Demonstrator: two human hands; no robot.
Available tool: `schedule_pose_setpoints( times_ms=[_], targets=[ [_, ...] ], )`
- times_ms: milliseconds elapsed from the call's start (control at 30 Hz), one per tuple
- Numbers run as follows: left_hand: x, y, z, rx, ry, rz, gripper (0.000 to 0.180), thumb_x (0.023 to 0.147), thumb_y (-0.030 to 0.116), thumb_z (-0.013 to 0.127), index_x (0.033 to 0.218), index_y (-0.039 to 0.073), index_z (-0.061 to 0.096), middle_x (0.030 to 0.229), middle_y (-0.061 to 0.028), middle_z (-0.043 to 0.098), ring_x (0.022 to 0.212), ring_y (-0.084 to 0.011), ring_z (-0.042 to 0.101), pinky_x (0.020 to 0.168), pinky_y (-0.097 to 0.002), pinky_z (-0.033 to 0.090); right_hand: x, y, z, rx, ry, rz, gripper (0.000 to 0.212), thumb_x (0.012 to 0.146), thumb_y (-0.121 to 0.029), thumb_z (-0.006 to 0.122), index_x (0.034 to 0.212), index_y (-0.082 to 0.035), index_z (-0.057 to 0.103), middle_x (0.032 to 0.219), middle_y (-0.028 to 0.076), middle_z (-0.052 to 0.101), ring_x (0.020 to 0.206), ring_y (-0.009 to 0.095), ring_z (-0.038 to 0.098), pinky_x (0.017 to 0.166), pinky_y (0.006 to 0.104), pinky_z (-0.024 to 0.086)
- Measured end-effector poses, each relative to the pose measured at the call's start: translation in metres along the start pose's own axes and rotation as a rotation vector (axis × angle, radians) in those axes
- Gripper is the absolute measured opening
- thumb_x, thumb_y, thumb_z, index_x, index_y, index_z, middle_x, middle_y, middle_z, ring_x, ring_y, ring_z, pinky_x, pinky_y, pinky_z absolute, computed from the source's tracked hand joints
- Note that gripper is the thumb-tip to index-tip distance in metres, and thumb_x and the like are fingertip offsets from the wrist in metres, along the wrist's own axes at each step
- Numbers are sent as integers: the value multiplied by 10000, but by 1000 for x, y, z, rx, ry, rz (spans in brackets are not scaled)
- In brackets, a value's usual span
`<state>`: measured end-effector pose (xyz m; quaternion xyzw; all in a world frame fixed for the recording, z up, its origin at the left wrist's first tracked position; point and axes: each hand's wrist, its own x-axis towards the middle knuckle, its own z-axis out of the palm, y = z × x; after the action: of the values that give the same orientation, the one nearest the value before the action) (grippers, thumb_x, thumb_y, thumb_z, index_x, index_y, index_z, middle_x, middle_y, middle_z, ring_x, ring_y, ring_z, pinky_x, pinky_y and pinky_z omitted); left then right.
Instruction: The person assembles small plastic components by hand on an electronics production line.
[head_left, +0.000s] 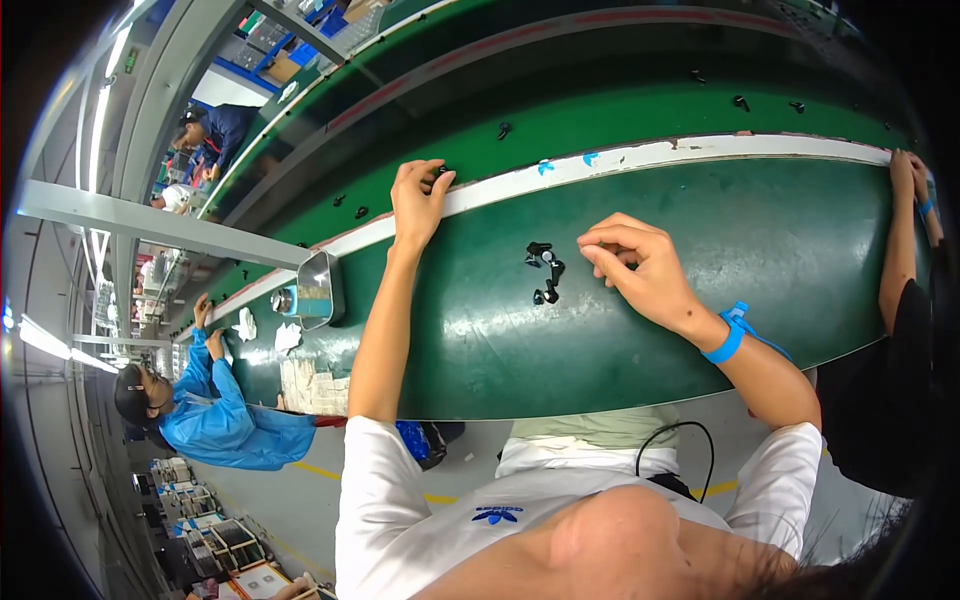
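Observation:
My left hand [418,203] reaches over the white rail at the belt's edge. Its thumb and index finger close on a small black part [443,170], much like an earbud, mostly hidden by the fingers. Over the green bench [480,350], my right hand [645,262] is held with thumb and fingers drawn together in a pinch; whatever lies between them, if anything, cannot be made out. Just left of its fingertips several small black earbud-like parts [546,268] lie in a loose cluster. A blue wrist strap [727,341] with a cord circles my right wrist.
Beyond the white rail [640,155], a green belt [590,120] carries scattered black parts [504,130]. A framed plate [320,290] stands at the left beside white cloths [288,338]. A co-worker in blue [215,405] sits left; another person's arms [902,230] reach in at right.

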<state>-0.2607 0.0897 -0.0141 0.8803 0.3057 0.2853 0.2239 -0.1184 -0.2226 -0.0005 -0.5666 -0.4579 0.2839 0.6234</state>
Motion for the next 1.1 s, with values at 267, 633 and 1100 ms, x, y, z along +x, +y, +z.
schedule_pose_setpoints(
  times_ms=[267, 633, 1100],
  targets=[
    [43, 17, 56, 201, 75, 470, 317, 859, 75, 642, 1173, 32, 648, 1227, -142, 605, 1155, -342, 528, 990, -415, 432, 14, 17, -19, -304, 159, -110, 100, 887, -39, 649, 951, 25, 691, 840, 49, 632, 620, 81, 530, 545, 227, 417],
    [4, 85, 46, -20, 49, 506, 263, 869, 52, 627, 1126, 9, 664, 1171, -177, 640, 1127, -349, 562, 993, -415, 432, 17, 4, -54, -605, -381, 0, 365, 819, -168, 730, 1151, -43, 643, 1000, 68, 579, 665, 201, 543, 624, 346, 454],
    [-127, 126, 9, -336, -253, 461, 352, 762, -28, 757, 1104, 8, 680, 1049, -132, 636, 883, -233, 650, 761, -317, 537, 7, -7, 0, -306, -337, 90, 199, 861, -135, 689, 1004, 3, 678, 897, 122, 653, 750, 212, 645, 657, 334, 505]
  ],
)
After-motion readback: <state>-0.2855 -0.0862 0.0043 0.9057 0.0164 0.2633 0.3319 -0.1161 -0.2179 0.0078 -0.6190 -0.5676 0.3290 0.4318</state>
